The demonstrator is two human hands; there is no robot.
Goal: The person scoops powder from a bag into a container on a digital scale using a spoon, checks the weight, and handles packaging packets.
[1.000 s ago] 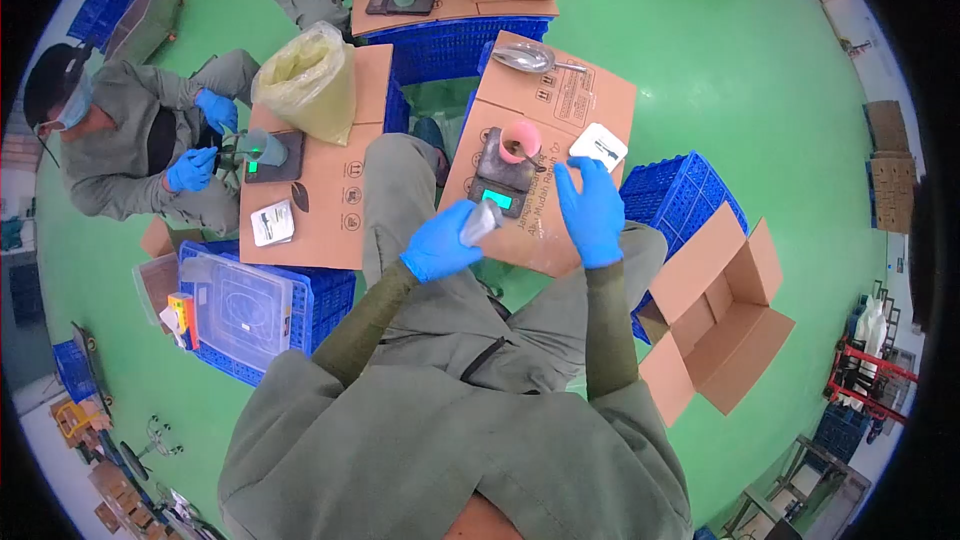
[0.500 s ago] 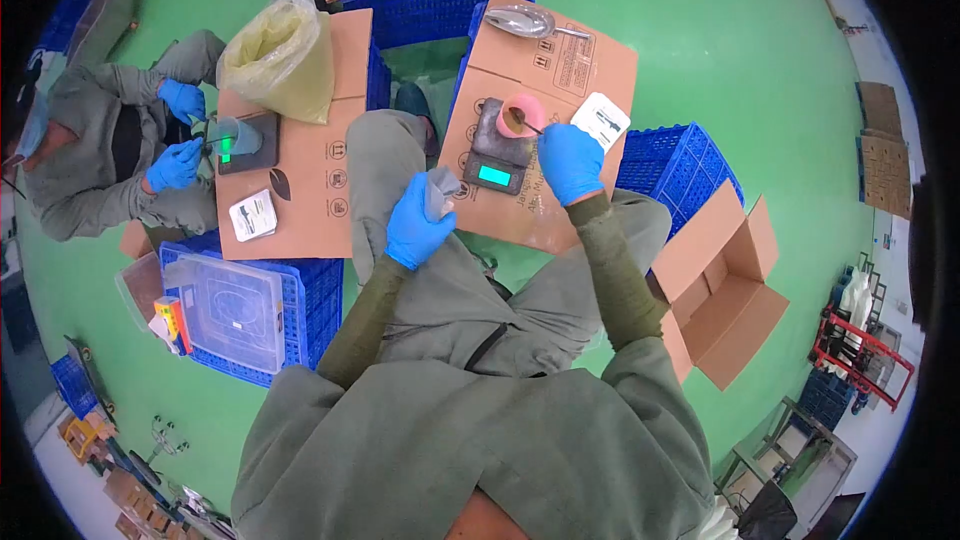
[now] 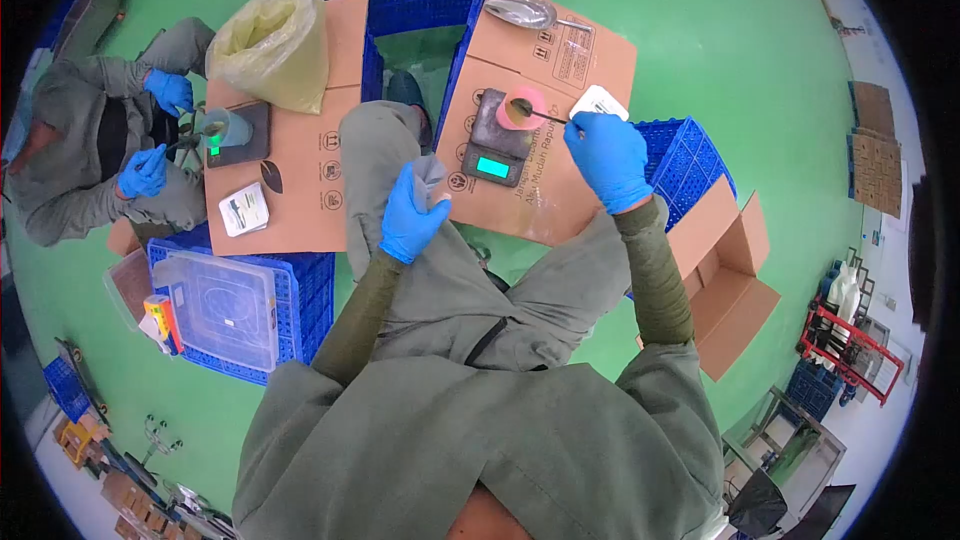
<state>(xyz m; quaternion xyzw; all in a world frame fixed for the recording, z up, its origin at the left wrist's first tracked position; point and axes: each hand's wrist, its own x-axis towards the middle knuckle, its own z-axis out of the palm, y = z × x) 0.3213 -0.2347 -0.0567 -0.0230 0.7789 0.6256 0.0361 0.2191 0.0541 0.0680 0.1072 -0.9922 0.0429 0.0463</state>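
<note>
My left hand point(image 3: 410, 223), in a blue glove above my leg, is closed around a small clear plastic pouch point(image 3: 429, 178) that stands up from the fingers. My right hand point(image 3: 608, 158), also gloved, grips the dark handle of a spoon point(image 3: 546, 117). The spoon's bowl is at the mouth of a pink cup point(image 3: 512, 121); its exact contents are hard to make out. Under the cup is a black digital scale point(image 3: 489, 148) with a lit green display. White printed cards point(image 3: 599, 101) lie just behind my right hand, partly hidden by it.
A metal scoop point(image 3: 522, 11) lies on the cardboard point(image 3: 515, 215) at the far end. An open carton point(image 3: 725, 280) stands at right beside a blue crate point(image 3: 684, 165). At left, a co-worker works at another scale point(image 3: 250, 130), near a large yellowish bag point(image 3: 270, 50).
My right hand has moved right and slightly down, and the spoon now lies flatter across the cup's mouth. The pouch in my left hand stands more upright. The view has shifted slightly.
</note>
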